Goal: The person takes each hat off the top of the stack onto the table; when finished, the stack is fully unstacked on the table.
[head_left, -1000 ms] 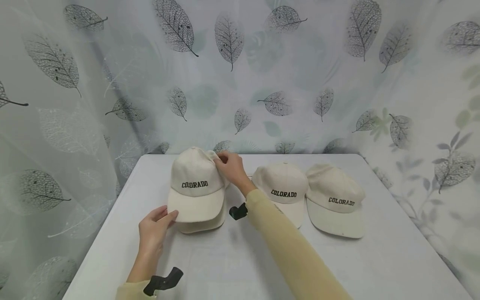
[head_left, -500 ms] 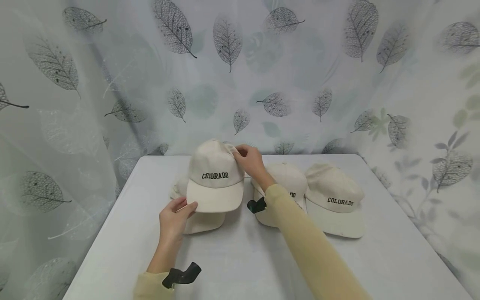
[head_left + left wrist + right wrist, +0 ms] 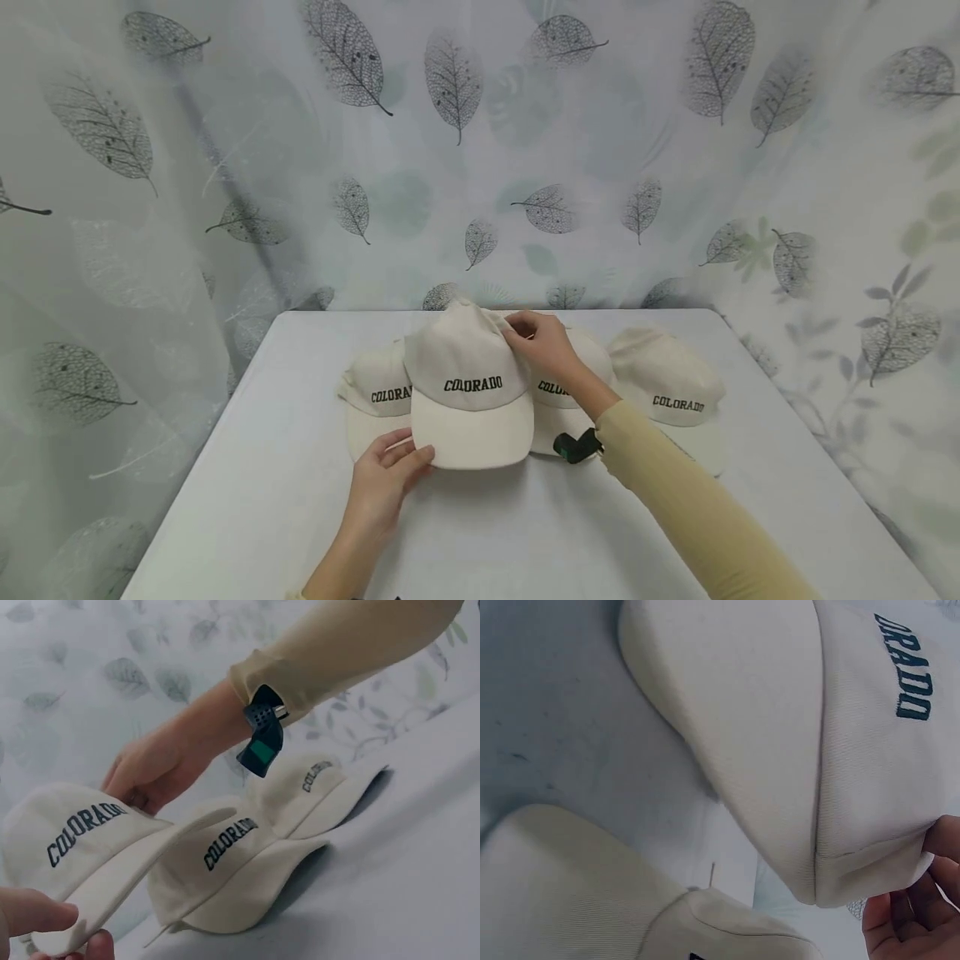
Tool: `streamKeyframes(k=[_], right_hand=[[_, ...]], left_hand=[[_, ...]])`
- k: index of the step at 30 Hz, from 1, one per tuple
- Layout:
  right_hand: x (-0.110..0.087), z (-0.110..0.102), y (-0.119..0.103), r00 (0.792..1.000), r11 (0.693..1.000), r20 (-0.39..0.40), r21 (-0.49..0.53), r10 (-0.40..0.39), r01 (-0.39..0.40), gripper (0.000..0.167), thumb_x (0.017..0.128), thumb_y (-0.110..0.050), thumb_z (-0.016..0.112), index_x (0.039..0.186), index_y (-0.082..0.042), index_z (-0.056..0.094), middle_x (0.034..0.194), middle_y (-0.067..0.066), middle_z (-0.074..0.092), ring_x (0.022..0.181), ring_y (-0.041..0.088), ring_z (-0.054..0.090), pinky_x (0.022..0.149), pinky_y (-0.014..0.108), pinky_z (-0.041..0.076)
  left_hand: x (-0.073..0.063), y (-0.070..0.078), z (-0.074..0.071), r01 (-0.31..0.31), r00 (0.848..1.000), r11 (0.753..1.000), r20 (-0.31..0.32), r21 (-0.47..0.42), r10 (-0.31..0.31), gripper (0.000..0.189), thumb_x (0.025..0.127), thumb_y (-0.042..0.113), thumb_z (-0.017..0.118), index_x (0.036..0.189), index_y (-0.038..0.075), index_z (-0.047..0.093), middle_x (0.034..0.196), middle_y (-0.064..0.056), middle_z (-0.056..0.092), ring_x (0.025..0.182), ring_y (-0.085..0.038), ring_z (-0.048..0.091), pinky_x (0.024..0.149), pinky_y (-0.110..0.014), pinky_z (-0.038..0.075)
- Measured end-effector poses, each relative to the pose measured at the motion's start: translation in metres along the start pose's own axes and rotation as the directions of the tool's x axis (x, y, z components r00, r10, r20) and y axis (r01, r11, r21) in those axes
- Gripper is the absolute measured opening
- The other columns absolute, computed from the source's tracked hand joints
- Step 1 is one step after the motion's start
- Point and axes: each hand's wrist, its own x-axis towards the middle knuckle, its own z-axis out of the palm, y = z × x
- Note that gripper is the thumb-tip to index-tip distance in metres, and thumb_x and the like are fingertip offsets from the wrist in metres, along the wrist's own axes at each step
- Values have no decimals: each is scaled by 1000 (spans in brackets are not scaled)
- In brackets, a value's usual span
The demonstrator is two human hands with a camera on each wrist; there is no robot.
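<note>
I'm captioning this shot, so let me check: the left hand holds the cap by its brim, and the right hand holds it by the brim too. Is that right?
Not quite: the right hand pinches the cap by its crown, as the right wrist view shows. The left hand does hold the brim.

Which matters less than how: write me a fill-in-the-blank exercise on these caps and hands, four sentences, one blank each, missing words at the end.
1. The left hand grips the held cap by its ____.
2. Dark lettering on that cap's front spells ____.
3. The right hand holds it too, and in the head view its wrist partly hides the lettering on the neighbouring cap to the ____.
4. The backdrop behind the table is printed with ____.

Missing words: brim; COLORADO; right; leaves.
</note>
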Motion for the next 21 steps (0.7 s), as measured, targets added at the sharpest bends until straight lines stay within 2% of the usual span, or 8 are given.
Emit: streamKeyframes(k=[3,6,15,21], right_hand=[[-14,-2,1,1000,1000,13,12,-1,1,23,98,-24,65,116,-11,70,101,2,70,86,18,64,74,35,55],[-26,-5,2,1000,1000,18,26,1,-1,22,97,-24,66,115,-11,70,99,2,70,83,18,63,71,35,55],[-42,-8,9,999,1000,30,18,-14,13,23,97,-25,67,115,-12,71,99,1,70,82,17,63,70,33,55],[-62,-10,18,997,999,69,22,-44,42,23,96,-24,68,116,-13,71,99,-2,70,82,16,64,70,30,54]], left_hand=[[-12,-2,1,11,1000,1000,26,-20,-10,55,87,2,75,132,-5,44,116,-20,60,94,-23,67,84,-34,56],[-20,-7,1,23,998,1000,60,-3,-23,56,87,3,75,131,-5,43,115,-20,60,93,-23,67,84,-34,56],[-30,-21,4,61,991,998,116,14,-62,58,86,6,76,131,-8,42,112,-19,59,91,-23,67,83,-36,57],[-41,-33,-5,109,977,994,179,27,-112,54,87,9,76,126,-10,44,104,-16,61,88,-23,67,82,-39,57]])
